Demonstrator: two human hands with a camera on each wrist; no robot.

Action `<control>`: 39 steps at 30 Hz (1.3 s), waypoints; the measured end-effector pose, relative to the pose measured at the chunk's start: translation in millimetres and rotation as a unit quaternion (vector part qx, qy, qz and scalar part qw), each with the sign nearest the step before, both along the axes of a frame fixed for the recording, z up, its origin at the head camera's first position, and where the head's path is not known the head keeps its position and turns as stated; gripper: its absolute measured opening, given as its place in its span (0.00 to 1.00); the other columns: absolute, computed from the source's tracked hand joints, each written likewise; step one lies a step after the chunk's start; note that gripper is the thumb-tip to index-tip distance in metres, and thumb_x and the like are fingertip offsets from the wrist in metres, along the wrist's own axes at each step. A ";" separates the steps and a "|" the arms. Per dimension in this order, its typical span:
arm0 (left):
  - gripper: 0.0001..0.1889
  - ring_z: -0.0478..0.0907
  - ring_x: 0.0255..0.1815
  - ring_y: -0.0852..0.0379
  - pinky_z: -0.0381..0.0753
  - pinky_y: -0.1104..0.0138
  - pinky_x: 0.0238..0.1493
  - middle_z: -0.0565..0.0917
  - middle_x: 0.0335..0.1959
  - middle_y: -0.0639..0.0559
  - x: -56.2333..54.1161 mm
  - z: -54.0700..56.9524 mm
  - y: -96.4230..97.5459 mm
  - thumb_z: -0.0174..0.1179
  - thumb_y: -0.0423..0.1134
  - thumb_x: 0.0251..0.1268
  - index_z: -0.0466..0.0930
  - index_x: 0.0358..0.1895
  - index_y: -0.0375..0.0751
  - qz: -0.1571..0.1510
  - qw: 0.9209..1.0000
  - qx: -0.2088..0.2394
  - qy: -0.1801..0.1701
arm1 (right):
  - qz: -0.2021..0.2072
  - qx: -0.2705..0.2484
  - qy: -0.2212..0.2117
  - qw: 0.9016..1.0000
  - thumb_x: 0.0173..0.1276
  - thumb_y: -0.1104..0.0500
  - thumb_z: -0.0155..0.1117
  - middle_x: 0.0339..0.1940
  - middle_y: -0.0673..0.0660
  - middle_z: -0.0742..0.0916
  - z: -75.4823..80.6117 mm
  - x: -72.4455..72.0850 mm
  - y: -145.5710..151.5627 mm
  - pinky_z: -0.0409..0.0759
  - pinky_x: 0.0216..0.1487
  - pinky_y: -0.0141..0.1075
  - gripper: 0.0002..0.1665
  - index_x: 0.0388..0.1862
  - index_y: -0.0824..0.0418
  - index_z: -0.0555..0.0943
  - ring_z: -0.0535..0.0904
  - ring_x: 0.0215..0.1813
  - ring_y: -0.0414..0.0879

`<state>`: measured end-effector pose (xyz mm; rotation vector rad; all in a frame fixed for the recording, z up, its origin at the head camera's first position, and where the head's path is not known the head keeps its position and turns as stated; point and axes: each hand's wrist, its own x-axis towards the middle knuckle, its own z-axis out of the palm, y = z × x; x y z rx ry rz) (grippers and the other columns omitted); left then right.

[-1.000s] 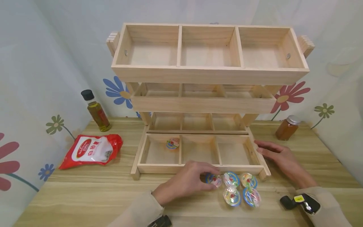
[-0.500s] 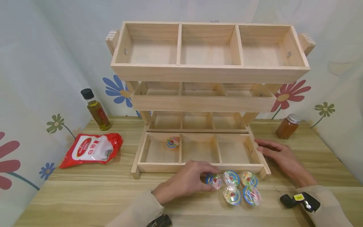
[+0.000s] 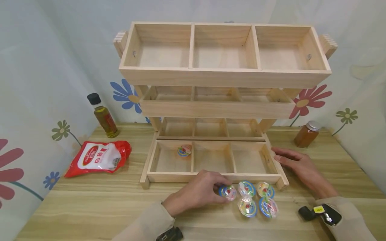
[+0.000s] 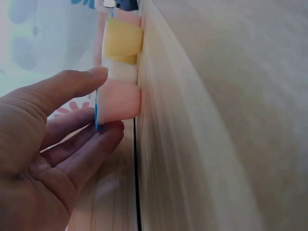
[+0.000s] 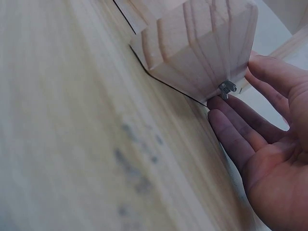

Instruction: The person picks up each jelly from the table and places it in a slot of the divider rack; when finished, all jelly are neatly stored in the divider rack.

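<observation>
My left hand (image 3: 201,189) pinches a small jelly cup (image 3: 228,192) with a blue-rimmed, printed lid. In the left wrist view this jelly cup (image 4: 118,100) is pink and stands on the table, between the thumb and the fingers. Several more jelly cups (image 3: 247,206) sit close together just to its right. My right hand (image 3: 297,165) rests its fingertips against the right side rail of the wooden rack (image 3: 224,77). Seen from the right wrist, these fingers (image 5: 233,137) lie relaxed along the wood, near a metal wing nut (image 5: 226,88).
One jelly cup (image 3: 184,150) lies in the left compartment of the rack's lowest tray (image 3: 211,178). To the left are a red and white bag (image 3: 99,157) and an oil bottle (image 3: 105,120) with a black cap. A jar of brown contents (image 3: 307,135) stands behind my right hand.
</observation>
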<state>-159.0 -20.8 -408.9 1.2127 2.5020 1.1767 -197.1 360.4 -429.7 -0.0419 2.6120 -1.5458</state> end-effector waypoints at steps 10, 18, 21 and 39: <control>0.19 0.82 0.41 0.71 0.83 0.79 0.44 0.91 0.46 0.49 0.5 3.7 -2.5 0.81 0.33 0.56 0.91 0.53 0.37 0.004 0.999 0.021 0.024 | -0.003 0.013 0.004 1.000 0.81 0.40 0.63 0.75 0.54 0.79 1.1 0.9 -1.7 0.70 0.63 0.30 0.37 0.79 0.59 0.74 0.68 0.74 0.46; 0.19 0.85 0.45 0.67 0.85 0.74 0.48 0.90 0.49 0.47 1.8 13.5 -7.2 0.79 0.30 0.58 0.89 0.54 0.32 0.019 0.999 0.041 -0.015 | -0.001 0.001 0.007 1.000 0.80 0.41 0.64 0.74 0.50 0.80 -2.3 0.0 -1.6 0.70 0.58 0.21 0.36 0.78 0.59 0.74 0.69 0.72 0.40; 0.19 0.86 0.47 0.63 0.85 0.74 0.49 0.90 0.50 0.44 -0.1 19.9 -10.9 0.78 0.29 0.59 0.88 0.53 0.31 0.028 0.997 0.055 -0.036 | -0.002 -0.006 0.016 1.000 0.80 0.43 0.65 0.69 0.41 0.83 -2.6 0.9 -0.5 0.70 0.57 0.19 0.35 0.78 0.59 0.75 0.70 0.67 0.32; 0.21 0.88 0.48 0.52 0.89 0.66 0.48 0.90 0.50 0.43 -28.1 56.0 -65.0 0.81 0.30 0.56 0.89 0.53 0.31 0.111 0.990 0.093 0.001 | -0.012 0.003 0.015 1.000 0.79 0.41 0.65 0.72 0.45 0.81 -3.0 -0.1 0.7 0.69 0.59 0.20 0.36 0.78 0.57 0.76 0.69 0.72 0.39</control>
